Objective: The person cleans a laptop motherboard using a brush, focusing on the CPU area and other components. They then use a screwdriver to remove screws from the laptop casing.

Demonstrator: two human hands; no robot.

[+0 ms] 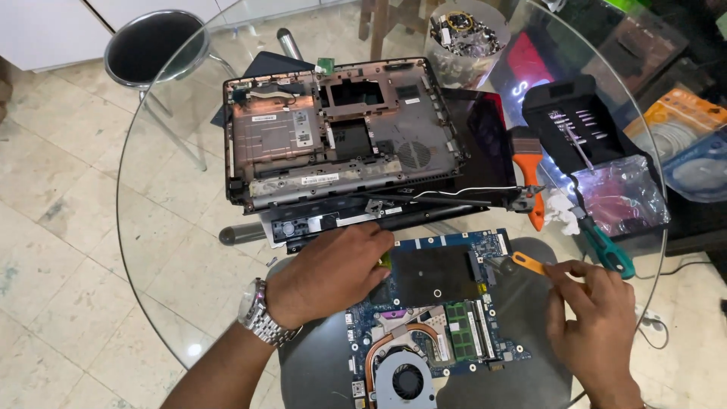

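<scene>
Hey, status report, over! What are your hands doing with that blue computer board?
Left hand flat on motherboard, steadying it. Right hand grips orange-handled tool, tip at board's right edge. Opened laptop shell lies beyond, clear of the hands.

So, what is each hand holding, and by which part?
The right hand holds an orange-handled tool by its handle. The left hand grips nothing; it rests on the blue motherboard.

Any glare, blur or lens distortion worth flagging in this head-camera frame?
Head view: sharp overall, both hands crisp, left hand on the motherboard, right hand holding an orange-handled tool. The glass table shows small bright reflections near its lower left edge, and its rim bows as with a wide lens. The far right is dark.
</scene>
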